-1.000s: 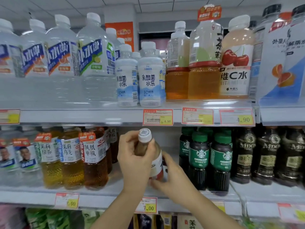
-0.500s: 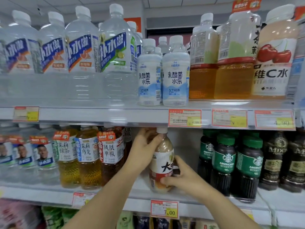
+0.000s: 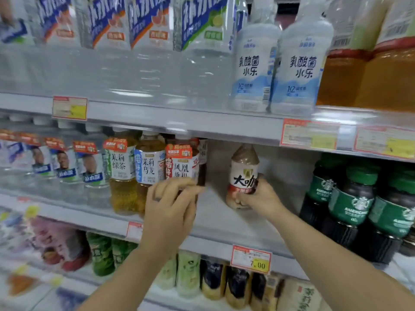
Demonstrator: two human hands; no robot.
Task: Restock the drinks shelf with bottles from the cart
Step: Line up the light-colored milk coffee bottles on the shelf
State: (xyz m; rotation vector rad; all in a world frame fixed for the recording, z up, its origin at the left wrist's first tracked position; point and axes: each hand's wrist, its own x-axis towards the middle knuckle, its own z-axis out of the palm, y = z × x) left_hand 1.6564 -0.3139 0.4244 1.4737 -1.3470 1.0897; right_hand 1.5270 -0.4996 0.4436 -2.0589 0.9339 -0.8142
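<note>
I am looking at a pale grey metal shelving unit [image 3: 179, 123] that fills my view, its boards slanting across the frame. A plain off-white back panel [image 3: 285, 169] shows behind the middle board. Red-and-yellow paper price tags [image 3: 250, 258] hang on the front edges. The light is soft and even.

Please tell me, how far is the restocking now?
Done: the brown bottle stands upright on the middle shelf, between tea bottles and green-capped coffee bottles. In hand: the right hand grips its lower part; the left hand hovers open before the tea. Left: let go, then fill the free room beside it.
</note>
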